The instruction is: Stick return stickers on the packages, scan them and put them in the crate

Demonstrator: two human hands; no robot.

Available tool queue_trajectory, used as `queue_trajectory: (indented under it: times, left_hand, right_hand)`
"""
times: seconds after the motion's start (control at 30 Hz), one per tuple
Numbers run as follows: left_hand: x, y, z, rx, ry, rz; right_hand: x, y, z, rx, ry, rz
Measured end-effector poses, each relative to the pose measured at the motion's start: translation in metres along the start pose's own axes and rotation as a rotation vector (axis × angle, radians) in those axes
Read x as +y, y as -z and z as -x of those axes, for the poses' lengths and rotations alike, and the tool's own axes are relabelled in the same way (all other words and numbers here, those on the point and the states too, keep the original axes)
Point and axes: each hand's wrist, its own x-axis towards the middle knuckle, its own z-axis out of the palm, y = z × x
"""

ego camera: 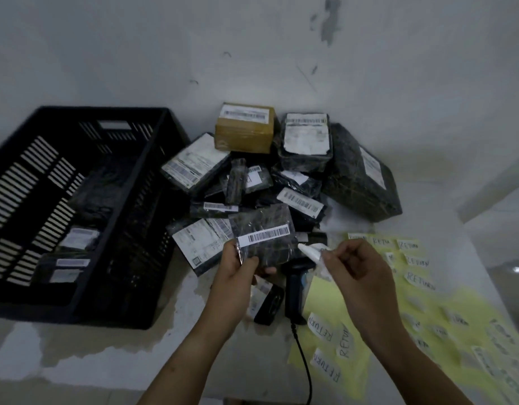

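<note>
Head | left hand [237,266] grips black package [264,238] | right hand [359,264] pinches white sticker [312,252]

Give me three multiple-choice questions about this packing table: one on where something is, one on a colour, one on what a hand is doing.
1. The black crate stands:
A) left of the package pile
B) right of it
C) on top of it

2. The sheets carrying the RETURN stickers are:
A) red
B) yellow
C) blue

3. The left hand is:
A) open and empty
B) out of sight
C) gripping a black package

Answers:
1 A: the crate sits at the pile's left edge.
2 B: pale yellow shows around the white stickers.
3 C: its fingers curl round the barcode-labelled package, while the right hand pinches a peeled sticker.
</note>
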Motion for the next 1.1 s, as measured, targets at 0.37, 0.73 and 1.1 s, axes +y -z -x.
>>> queue_trajectory:
  times: [0.37,0.73,1.1]
  left_hand:
    - [0.029,0.009,0.006,-0.039,-0.072,0.103]
    - [0.032,0.008,0.007,-0.017,-0.101,0.144]
    - [0.033,0.003,0.007,-0.035,-0.088,0.169]
  right_hand:
    - [-0.042,-0.037,-0.001,-0.031,0.297,0.245]
    - [-0.042,-0.041,-0.003,0.004,0.357,0.298]
    - [-0.041,-0.037,-0.005,0.008,0.384,0.324]
